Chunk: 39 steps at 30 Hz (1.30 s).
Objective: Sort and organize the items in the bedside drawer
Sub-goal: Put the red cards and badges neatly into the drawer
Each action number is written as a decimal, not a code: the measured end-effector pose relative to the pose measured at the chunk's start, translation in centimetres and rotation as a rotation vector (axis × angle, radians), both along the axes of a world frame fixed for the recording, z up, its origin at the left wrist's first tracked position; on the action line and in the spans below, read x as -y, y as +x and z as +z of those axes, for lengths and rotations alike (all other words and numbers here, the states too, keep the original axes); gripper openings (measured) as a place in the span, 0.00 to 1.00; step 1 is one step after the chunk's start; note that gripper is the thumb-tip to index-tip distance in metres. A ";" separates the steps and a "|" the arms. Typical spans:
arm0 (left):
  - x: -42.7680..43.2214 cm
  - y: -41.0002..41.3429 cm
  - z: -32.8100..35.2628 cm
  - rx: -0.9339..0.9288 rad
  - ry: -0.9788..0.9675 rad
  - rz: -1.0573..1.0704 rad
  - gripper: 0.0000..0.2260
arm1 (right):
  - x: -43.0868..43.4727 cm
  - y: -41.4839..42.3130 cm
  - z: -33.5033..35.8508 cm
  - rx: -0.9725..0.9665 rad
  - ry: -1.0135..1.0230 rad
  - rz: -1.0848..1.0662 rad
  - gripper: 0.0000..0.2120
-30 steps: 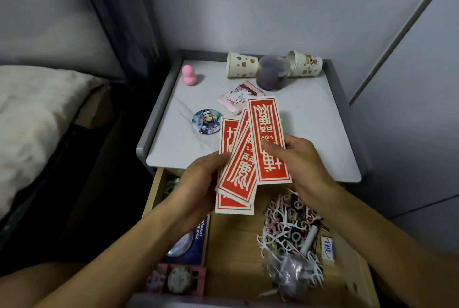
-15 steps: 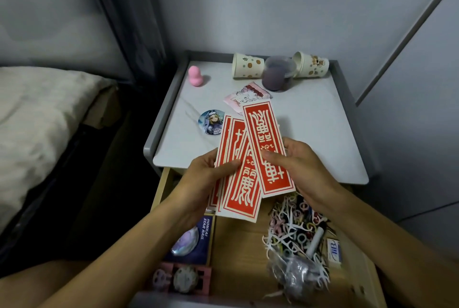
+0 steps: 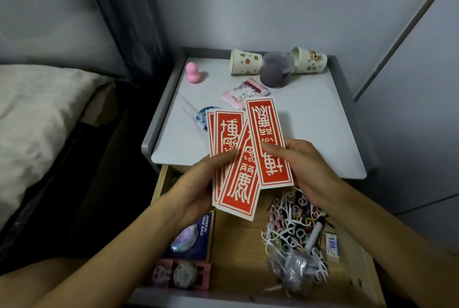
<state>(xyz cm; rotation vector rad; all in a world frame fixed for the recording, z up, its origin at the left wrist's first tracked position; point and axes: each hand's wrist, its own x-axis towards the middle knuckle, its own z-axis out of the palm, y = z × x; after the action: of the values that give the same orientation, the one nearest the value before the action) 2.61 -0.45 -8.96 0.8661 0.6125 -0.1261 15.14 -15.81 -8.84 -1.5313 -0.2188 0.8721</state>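
Item: red cards [image 3: 238, 173], approx. 4, held above the open drawer [image 3: 236, 253] at its front edge.
Chg vs. 1 s ago: fan wider. R hand [image 3: 305, 168] pinches the top card, drawn rightward; L hand [image 3: 198, 183] grips the rest. Prob. sorting them.
Room: desk [image 3: 310, 133] bare on the right, rim on 3 sides. Drawer mid strip free betw. blue box [image 3: 196, 235] and floss picks [image 3: 293, 228].

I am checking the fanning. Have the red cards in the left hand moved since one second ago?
Yes. The red cards in the left hand moved left: they now overlap the round badge on the nightstand, which earlier showed whole.
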 end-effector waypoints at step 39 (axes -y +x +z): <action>-2.1 -0.2 -0.5 -0.015 0.034 -0.189 0.18 | 0.5 2.5 1.8 0.565 -0.094 0.123 0.10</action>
<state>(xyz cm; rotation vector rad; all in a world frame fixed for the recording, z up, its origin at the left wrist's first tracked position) 2.44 1.69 -9.42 0.9561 0.5471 -0.2936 17.67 -16.34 -7.03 -1.8433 -0.6948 0.5294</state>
